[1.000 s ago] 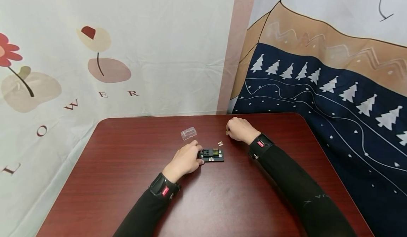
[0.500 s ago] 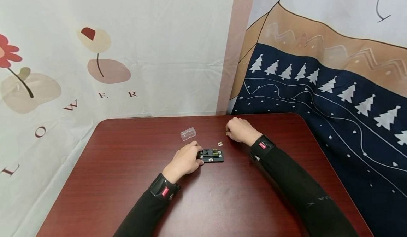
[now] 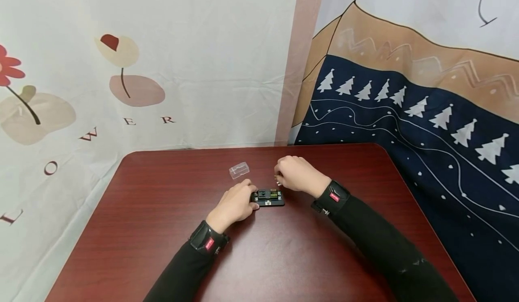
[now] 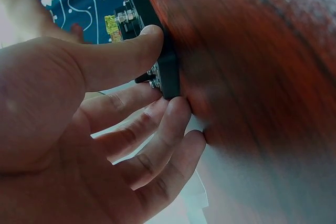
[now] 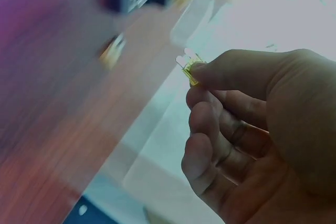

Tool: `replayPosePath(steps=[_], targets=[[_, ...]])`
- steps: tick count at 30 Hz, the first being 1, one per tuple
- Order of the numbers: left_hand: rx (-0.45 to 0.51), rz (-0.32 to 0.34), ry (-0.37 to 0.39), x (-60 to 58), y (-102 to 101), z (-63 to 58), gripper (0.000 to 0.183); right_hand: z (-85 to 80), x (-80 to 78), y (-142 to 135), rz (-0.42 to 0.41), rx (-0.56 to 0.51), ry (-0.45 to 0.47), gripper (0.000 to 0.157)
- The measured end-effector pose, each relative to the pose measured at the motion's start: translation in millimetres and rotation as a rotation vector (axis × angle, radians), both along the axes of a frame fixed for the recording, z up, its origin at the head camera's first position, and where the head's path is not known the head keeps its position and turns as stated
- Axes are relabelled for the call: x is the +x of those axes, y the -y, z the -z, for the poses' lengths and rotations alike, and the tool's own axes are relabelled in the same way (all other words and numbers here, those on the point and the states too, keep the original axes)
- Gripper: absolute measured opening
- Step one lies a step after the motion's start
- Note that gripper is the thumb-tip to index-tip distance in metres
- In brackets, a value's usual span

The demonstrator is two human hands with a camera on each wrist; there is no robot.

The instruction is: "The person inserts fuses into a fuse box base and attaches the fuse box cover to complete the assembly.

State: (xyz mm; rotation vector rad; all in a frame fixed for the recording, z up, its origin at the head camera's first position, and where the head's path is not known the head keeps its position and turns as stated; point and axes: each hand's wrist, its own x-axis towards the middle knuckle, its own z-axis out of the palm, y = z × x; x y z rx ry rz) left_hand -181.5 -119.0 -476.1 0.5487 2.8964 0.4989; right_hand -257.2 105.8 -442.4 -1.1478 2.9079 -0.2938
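My left hand (image 3: 233, 205) grips the left end of a black fuse holder (image 3: 268, 202) lying on the table. In the left wrist view the thumb lies over the holder's black base (image 4: 170, 69), with fingertips at its edge. A yellow piece (image 4: 111, 24) sits up on the holder beside metal screws. My right hand (image 3: 299, 174) is just beyond the holder's right end. Between thumb and index finger it pinches a small yellow blade fuse (image 5: 189, 72), its two metal prongs pointing away from the palm.
A blurred small piece (image 5: 113, 51), orange-brown with a metallic end, lies on the table in the right wrist view. Behind the left hand stands a clear plastic case (image 3: 239, 170). Printed cloth (image 3: 227, 67) hangs along the table's far edge.
My right hand has moved left and a little toward the fuse holder, carrying the yellow blade fuse. The left hand keeps its grip on the holder in place.
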Motion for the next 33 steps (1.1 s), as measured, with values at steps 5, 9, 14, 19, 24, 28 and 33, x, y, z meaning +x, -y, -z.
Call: replayPosePath(steps=[5, 9, 14, 19, 24, 28, 33], targets=[[-0.009, 0.003, 0.003, -0.3, 0.1, 0.6, 0.049, -5.9, 13.2, 13.5, -0.054, -0.015, 0.01, 0.01], [-0.01, 0.002, 0.0, -1.2, -0.3, 2.6, 0.048, -2.7, 16.1, 20.7, -0.069, 0.008, -0.009, 0.011], [-0.009, 0.004, -0.002, -1.8, -1.0, 4.9, 0.045, 3.7, 18.1, 26.8, -0.091, 0.023, -0.016, 0.011], [-0.009, 0.007, -0.018, -2.5, -1.5, 7.6, 0.04, 9.7, 19.5, 31.7, -0.11, 0.017, -0.023, 0.01], [-0.007, 0.009, -0.012, -2.8, -1.6, 7.4, 0.039, 14.2, 18.8, 35.7, -0.118, 0.016, -0.035, 0.01], [0.0, 0.009, -0.01, -2.5, -1.3, 6.7, 0.041, 17.1, 18.1, 38.0, -0.124, 0.021, -0.043, 0.011], [0.006, 0.008, -0.016, -1.9, -0.8, 6.1, 0.04, 18.7, 18.2, 40.1, -0.119, 0.017, -0.048, 0.01]])
